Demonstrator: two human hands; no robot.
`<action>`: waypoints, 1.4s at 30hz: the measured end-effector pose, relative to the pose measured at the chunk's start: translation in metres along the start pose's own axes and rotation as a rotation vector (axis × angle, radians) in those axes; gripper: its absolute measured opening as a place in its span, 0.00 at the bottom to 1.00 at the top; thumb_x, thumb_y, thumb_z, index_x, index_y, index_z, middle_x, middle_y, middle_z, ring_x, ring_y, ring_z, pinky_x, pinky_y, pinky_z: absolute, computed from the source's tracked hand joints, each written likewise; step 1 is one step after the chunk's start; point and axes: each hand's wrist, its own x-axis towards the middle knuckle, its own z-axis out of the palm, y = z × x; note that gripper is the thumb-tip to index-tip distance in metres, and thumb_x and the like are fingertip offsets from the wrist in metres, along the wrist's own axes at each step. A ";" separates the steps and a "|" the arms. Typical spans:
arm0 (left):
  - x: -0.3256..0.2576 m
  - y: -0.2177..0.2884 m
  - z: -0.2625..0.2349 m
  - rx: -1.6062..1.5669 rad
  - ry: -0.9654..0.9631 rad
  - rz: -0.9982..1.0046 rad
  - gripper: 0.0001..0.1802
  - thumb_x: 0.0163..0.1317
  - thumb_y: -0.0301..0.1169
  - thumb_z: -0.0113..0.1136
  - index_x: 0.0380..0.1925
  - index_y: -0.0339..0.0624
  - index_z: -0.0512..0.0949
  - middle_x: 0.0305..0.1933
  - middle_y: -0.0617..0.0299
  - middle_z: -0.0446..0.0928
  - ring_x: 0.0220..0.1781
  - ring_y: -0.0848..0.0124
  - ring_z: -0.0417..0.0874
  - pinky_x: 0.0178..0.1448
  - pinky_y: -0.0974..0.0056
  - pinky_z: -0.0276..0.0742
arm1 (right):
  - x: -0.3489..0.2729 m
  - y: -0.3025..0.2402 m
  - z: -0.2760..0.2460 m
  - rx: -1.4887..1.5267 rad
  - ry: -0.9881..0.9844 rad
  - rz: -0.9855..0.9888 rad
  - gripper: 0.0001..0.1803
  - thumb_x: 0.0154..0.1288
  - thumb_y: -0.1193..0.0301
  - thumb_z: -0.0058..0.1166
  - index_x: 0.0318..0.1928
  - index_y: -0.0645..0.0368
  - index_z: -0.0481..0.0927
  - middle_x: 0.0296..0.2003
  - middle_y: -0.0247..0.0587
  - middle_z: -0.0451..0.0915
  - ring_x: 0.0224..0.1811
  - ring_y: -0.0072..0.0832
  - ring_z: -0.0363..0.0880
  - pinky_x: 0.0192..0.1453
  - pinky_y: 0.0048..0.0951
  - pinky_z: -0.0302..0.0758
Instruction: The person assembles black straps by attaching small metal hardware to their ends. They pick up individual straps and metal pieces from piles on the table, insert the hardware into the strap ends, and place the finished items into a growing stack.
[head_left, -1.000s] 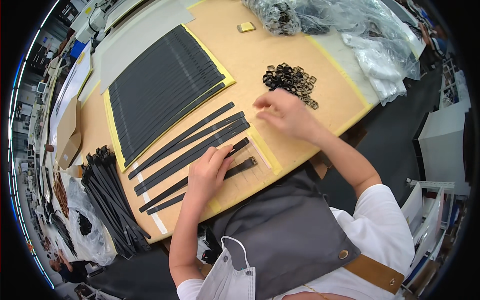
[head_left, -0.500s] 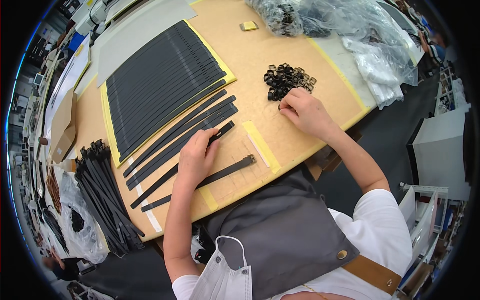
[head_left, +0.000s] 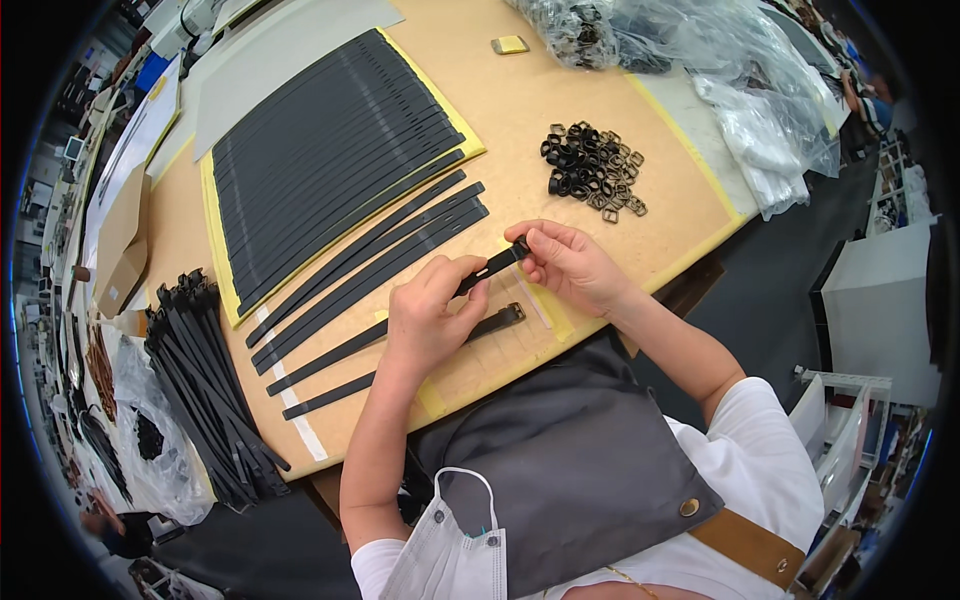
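My left hand (head_left: 430,318) pinches a long black strap (head_left: 345,348) near its right end, lifting that end off the tan table (head_left: 520,110). My right hand (head_left: 566,262) holds a small black buckle (head_left: 521,246) at the tip of that same strap. Just below it lies a second strap (head_left: 400,365) with a buckle on its end, flat on the table. A pile of loose black buckles (head_left: 592,172) sits beyond my right hand. A few loose straps (head_left: 385,240) lie side by side left of my hands.
A large row of black straps (head_left: 320,150) rests on a yellow-edged sheet at the back left. A heap of finished straps (head_left: 205,385) lies at the table's left edge. Clear plastic bags (head_left: 700,60) crowd the back right. A small yellow block (head_left: 510,44) sits far back.
My right hand left the buckle pile and came back to the strap end with a buckle. My left hand lifted the strap's right end to meet it.
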 end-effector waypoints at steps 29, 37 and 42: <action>-0.007 -0.007 0.008 -0.126 -0.085 -0.117 0.14 0.63 0.21 0.71 0.49 0.34 0.82 0.42 0.53 0.86 0.37 0.65 0.90 0.37 0.65 0.88 | -0.037 -0.078 -0.042 -1.474 0.407 -0.191 0.07 0.66 0.73 0.66 0.42 0.62 0.86 0.36 0.40 0.83 0.37 0.27 0.84 0.46 0.30 0.82; -0.007 -0.007 0.008 -0.105 -0.078 -0.108 0.14 0.63 0.23 0.71 0.48 0.35 0.83 0.41 0.52 0.86 0.36 0.63 0.90 0.38 0.64 0.89 | -0.019 -0.068 -0.031 -1.542 0.046 -0.427 0.07 0.65 0.77 0.65 0.43 0.60 0.86 0.38 0.39 0.85 0.41 0.35 0.86 0.48 0.34 0.83; -0.010 -0.014 0.011 -0.101 -0.043 -0.097 0.15 0.63 0.24 0.73 0.49 0.37 0.84 0.39 0.57 0.86 0.36 0.72 0.86 0.32 0.70 0.77 | -0.013 -0.071 -0.044 -1.619 -0.332 -0.601 0.09 0.64 0.79 0.65 0.45 0.58 0.88 0.46 0.37 0.87 0.48 0.33 0.86 0.50 0.32 0.83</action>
